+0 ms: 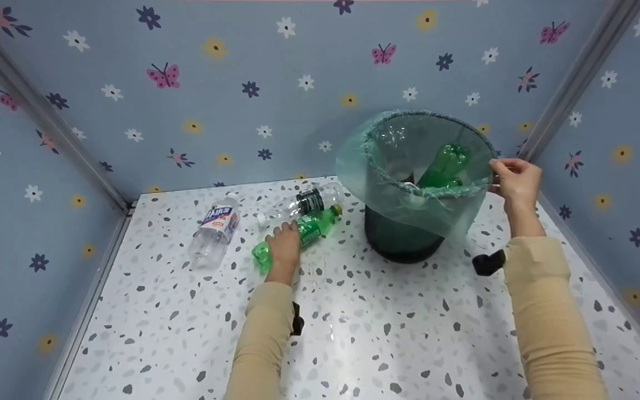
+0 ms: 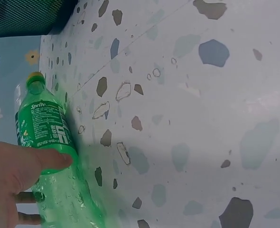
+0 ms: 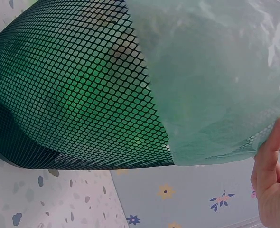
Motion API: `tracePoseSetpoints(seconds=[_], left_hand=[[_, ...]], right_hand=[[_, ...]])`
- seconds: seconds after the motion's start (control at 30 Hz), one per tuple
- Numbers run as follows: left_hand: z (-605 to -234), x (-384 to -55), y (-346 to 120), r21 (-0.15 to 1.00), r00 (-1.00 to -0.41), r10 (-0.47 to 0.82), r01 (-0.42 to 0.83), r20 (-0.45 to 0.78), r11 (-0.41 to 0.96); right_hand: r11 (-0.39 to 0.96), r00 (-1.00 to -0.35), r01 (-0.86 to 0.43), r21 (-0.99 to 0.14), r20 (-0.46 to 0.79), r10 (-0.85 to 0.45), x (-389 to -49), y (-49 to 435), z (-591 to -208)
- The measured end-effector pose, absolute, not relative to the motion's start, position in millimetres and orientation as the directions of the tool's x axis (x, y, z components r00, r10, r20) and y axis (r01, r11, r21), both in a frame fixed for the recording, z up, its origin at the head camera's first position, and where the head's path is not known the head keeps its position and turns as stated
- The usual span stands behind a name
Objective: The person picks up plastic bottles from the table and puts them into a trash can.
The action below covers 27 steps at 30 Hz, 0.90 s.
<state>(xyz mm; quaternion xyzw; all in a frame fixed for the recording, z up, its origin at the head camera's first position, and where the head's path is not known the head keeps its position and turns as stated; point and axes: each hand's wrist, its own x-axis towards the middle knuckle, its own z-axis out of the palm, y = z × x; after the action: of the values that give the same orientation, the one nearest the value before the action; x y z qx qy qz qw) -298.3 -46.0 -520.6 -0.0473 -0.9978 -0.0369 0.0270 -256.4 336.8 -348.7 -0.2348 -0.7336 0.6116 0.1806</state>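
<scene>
My left hand [image 1: 285, 244] grips a green Sprite bottle [image 1: 311, 228] lying on the speckled tabletop. In the left wrist view, the thumb lies across the bottle's label [image 2: 45, 123] and fingers show at its far side; the yellow-green cap [image 2: 35, 76] points away from the hand. At the right, my right hand [image 1: 520, 180] pinches the rim of a dark mesh bin [image 1: 403, 239] lined with a pale green plastic bag [image 1: 436, 208]. Inside the bin are a green bottle [image 1: 445, 166] and a clear bottle [image 1: 396, 144]. The right wrist view shows the mesh side [image 3: 83, 85] close up.
Behind the Sprite bottle lies a clear bottle with a dark label [image 1: 309, 201]. Further left is another clear bottle with a white and purple label [image 1: 217, 228]. Flower-patterned panels [image 1: 264, 83] wall the tabletop [image 1: 353, 333] at the back and sides.
</scene>
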Motion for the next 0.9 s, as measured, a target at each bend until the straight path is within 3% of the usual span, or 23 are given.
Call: tracePoseSetpoints(seconds=[0.5, 0.9], left_hand=[[-511.4, -288.3, -56.4, 0.214, -0.994, 0.029, 0.051, 0.101, 0.975], [-481.9, -282.5, -61.7, 0.358, -0.998, -0.032, -0.010, 0.055, 0.934]], right_hand=[[0.153, -0.826, 0.134, -0.979, -0.025, 0.563, -256.4, 337.1, -347.4], [0.115, -0.835, 0.112, -0.987, -0.031, 0.550, -255.6, 336.2, -346.1]])
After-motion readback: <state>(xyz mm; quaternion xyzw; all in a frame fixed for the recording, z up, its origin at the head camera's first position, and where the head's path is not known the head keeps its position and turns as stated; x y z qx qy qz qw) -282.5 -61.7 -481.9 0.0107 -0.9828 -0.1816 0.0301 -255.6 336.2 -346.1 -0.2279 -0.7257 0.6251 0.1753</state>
